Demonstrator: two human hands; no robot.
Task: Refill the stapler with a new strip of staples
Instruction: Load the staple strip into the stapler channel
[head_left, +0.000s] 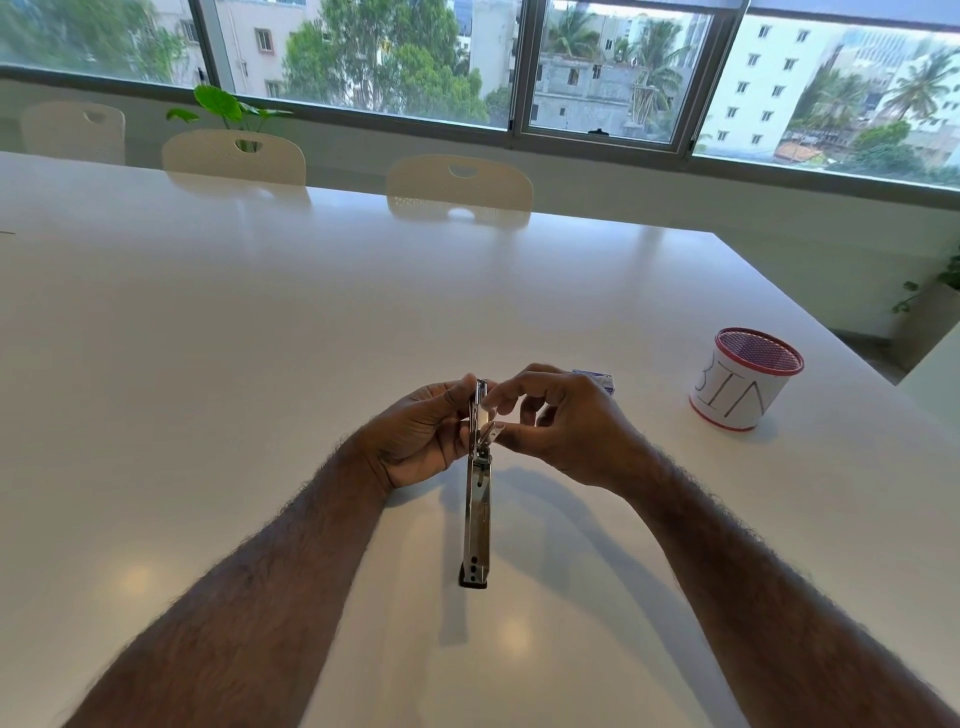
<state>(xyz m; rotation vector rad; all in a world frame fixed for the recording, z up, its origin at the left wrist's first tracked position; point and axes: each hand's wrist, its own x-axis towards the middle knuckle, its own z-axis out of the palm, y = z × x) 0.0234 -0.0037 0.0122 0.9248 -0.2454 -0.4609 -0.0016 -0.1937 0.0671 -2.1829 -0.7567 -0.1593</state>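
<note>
— While the stapler (478, 483) is being held opened out above the white table (208, 338), which hand is carrying it?

— The left hand (421, 436) is clenching its upper end. The right hand (566, 431) is pinching a small metal part at the hinge; whether that is a staple strip, I cannot tell.

— Anything nearby?

— A small box (602, 378) is peeking out behind the right hand, and a red-rimmed mesh cup (743, 382) labelled "BIN" is standing well apart.

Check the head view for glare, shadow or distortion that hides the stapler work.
Head view: daylight from the windows leaves soft glare patches on the table; arm shadows fall near the stapler; wide-angle bending curves the table edges; the left hand and right hand are slightly soft, so the small parts stay unclear.
</note>
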